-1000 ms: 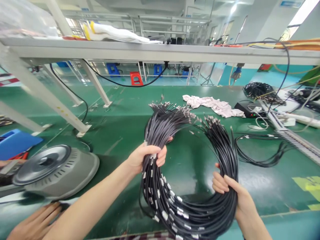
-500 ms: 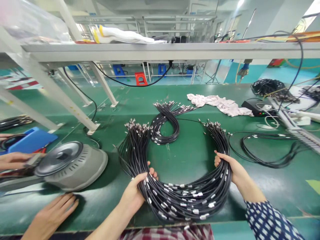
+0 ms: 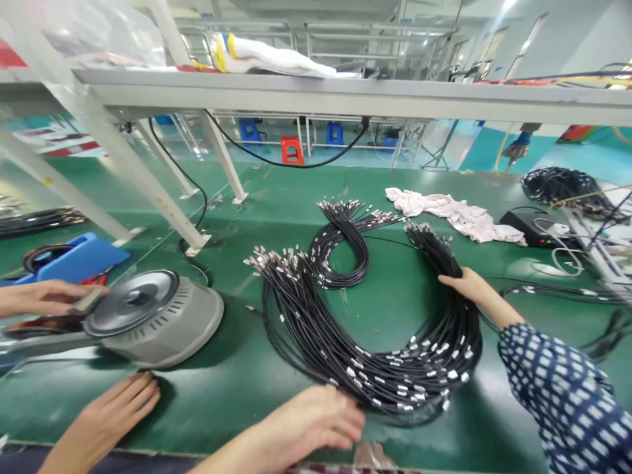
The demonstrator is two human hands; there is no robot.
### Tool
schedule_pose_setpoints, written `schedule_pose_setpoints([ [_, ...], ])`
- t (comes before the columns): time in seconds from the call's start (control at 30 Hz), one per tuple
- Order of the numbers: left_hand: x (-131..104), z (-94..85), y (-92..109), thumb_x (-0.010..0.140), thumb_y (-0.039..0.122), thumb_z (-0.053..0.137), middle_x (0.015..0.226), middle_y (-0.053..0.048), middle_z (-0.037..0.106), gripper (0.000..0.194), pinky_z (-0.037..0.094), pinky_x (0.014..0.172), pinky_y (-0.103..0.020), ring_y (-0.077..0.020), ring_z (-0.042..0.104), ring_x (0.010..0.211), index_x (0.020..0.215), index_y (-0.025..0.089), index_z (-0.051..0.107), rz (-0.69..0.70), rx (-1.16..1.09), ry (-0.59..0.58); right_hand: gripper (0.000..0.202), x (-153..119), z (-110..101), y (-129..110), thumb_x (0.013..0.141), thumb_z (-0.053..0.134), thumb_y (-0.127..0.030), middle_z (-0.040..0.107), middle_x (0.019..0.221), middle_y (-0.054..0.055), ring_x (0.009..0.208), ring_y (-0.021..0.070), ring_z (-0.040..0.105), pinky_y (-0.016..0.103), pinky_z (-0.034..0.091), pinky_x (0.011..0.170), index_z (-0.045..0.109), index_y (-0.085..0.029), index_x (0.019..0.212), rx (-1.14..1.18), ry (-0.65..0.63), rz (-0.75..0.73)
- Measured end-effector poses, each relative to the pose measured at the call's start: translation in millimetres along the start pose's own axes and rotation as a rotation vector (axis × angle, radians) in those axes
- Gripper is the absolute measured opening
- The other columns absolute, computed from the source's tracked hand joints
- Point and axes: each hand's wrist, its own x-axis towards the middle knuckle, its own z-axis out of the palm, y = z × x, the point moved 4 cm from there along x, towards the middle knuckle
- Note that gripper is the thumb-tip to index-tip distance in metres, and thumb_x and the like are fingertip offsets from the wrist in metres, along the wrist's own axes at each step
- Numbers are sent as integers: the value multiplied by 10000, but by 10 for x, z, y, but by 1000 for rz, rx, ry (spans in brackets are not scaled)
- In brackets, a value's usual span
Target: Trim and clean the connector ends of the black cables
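Note:
A large U-shaped bundle of black cables (image 3: 340,329) with silver connector ends and white labels lies on the green table. My right hand (image 3: 467,286) is wrapped round its right arm, just below the connectors. At the table's near edge, my left hand (image 3: 320,421) is off the left arm of the bundle, close to its lower curve. Its fingers are stretched out, slightly bent and a little blurred, with nothing seen in them. A smaller looped bundle of black cables (image 3: 363,260) lies behind the large one.
At left, a co-worker's hands (image 3: 116,411) are beside a grey machine with a round metal plate (image 3: 162,329). A white cloth (image 3: 459,214) and a black box (image 3: 530,227) lie at the back right. More cables (image 3: 548,289) rest at right. A shelf beam (image 3: 345,95) crosses above.
My left hand has let go of the bundle's left side and moved down and right. My right hand has shifted up towards the connectors. The view has turned slightly left.

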Motion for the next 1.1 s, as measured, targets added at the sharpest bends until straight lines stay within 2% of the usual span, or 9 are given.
schedule_pose_setpoints([
  [0.07, -205, 15, 139, 785, 484, 718, 928, -138, 743, 340, 502, 850, -419, -266, 689, 866, 911, 173, 772, -22, 345, -102, 570, -106, 354, -65, 558, 871, -247, 604, 1264, 182, 1239, 379, 496, 453, 461, 966, 630, -167, 1068, -157, -22, -203],
  [0.13, -313, -32, 437, 780, 468, 729, 1017, -115, 732, 298, 450, 971, -445, -286, 653, 1001, 958, 234, 773, 181, 715, 24, 705, -348, 950, -170, 698, 804, -435, 509, 1407, 203, 1331, 378, 411, 516, 347, 1079, 542, -161, 1293, -534, -239, -666],
  [0.23, -214, -62, 782, 623, 495, 847, 1427, -134, 535, 857, 234, 1161, -520, -366, 444, 1337, 1399, 310, 535, 491, 1101, 38, 836, -638, 1791, -110, 786, 683, -615, 470, 1456, 194, 1348, 339, 401, 527, 248, 1135, 419, -156, 1433, -796, -545, -1098],
  [0.4, 260, -264, 804, 554, 581, 848, 1421, -204, 525, 1100, 46, 1187, -609, -435, 419, 1356, 1490, 213, 403, 731, 1411, -16, 598, -230, 2362, 25, 815, 608, -672, 654, 1103, 112, 1069, 269, 566, 449, 335, 1034, 639, -196, 1174, -895, -612, -1186],
  [0.63, 586, -419, 594, 701, 691, 664, 1108, -98, 617, 694, 286, 1152, -474, -287, 554, 1084, 1146, 163, 592, 741, 1853, 73, 452, 866, 2635, -170, 911, 567, -558, 624, 1135, 88, 1109, 241, 539, 435, 284, 1079, 623, -215, 1201, -1030, -483, -1122],
  [0.8, 685, -422, 568, 727, 712, 619, 1112, -78, 598, 635, 357, 1053, -418, -254, 541, 1006, 1079, 186, 570, 765, 1965, 139, 418, 1134, 2937, -410, 931, 566, -468, 592, 1265, 116, 1208, 288, 516, 553, 292, 1085, 594, -177, 1228, -1097, -365, -981],
  [0.9, 742, -373, 580, 713, 755, 601, 1024, -77, 596, 665, 381, 986, -416, -254, 537, 946, 1032, 171, 576, 754, 2013, 175, 545, 962, 2885, -569, 906, 592, -464, 494, 1424, 161, 1337, 329, 400, 586, 238, 1112, 496, -200, 1374, -1092, -367, -964],
  [0.97, 773, -340, 597, 701, 749, 627, 978, -75, 592, 661, 399, 938, -400, -251, 536, 917, 998, 160, 581, 711, 2065, 190, 631, 826, 2589, -653, 891, 597, -481, 439, 1484, 149, 1381, 328, 344, 579, 222, 1126, 421, -224, 1440, -1083, -373, -968],
  [1.1, 768, -271, 617, 692, 701, 684, 941, -81, 597, 621, 420, 874, -384, -252, 545, 890, 961, 149, 588, 677, 2120, 184, 712, 700, 1322, -548, 868, 593, -528, 397, 1485, 218, 1387, 403, 316, 636, 216, 1094, 400, -168, 1452, -1111, -216, -832],
])
